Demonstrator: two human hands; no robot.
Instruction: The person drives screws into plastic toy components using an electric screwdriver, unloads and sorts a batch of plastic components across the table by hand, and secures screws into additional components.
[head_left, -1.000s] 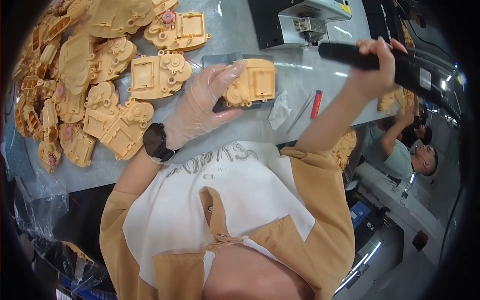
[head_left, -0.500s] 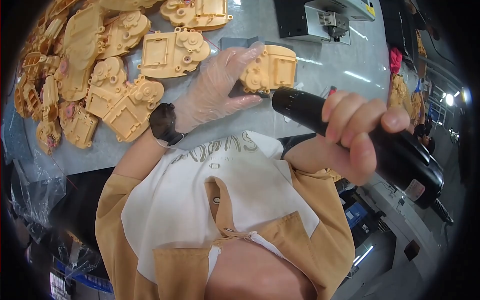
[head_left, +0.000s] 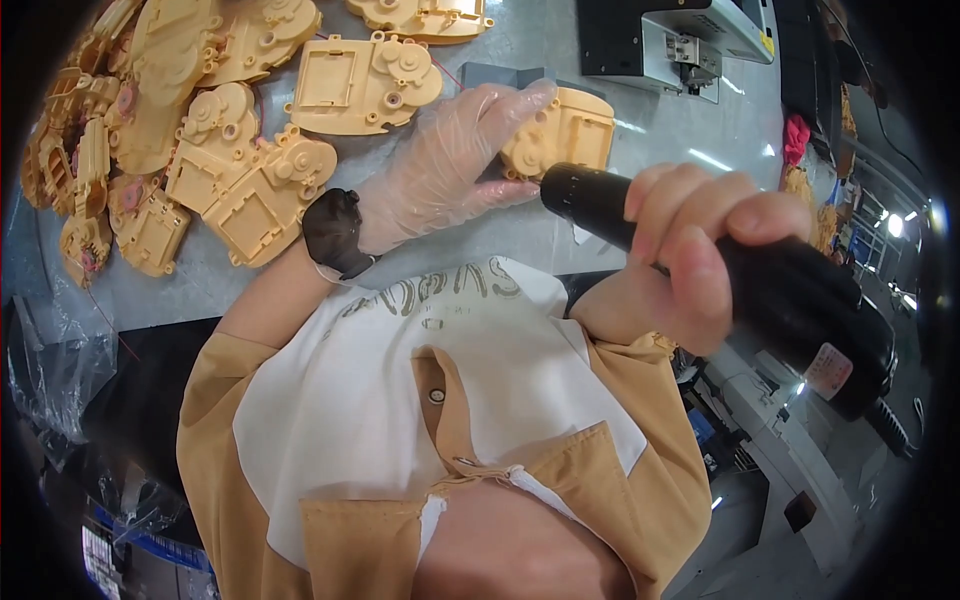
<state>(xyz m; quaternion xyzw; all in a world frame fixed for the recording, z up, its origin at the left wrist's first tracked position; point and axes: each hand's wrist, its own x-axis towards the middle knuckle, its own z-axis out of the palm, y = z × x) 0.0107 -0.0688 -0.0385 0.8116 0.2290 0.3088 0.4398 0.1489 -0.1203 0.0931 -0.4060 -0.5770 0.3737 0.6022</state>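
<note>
My left hand (head_left: 455, 150), in a clear plastic glove, grips a yellow plastic gear housing (head_left: 575, 135) on the table, thumb and fingers around its left side. A grey block (head_left: 490, 75) shows behind that housing, partly covered by the hand. My bare right hand (head_left: 700, 240) is wrapped around a black electric screwdriver (head_left: 590, 195), which tilts with its nose towards the housing's near edge. The tip of the tool is hidden, so I cannot tell whether it touches the housing.
Many similar yellow housings (head_left: 365, 85) lie on the grey table (head_left: 410, 165) to the left, piled up at the far left. A black and silver machine (head_left: 690, 50) stands at the back right. A clear plastic bag (head_left: 45, 370) hangs by the table's left front edge.
The view has shifted a little, so the table's things appear further right and higher. Relative to the housing, the screwdriver's nose has moved slightly left. Both hands keep their hold.
</note>
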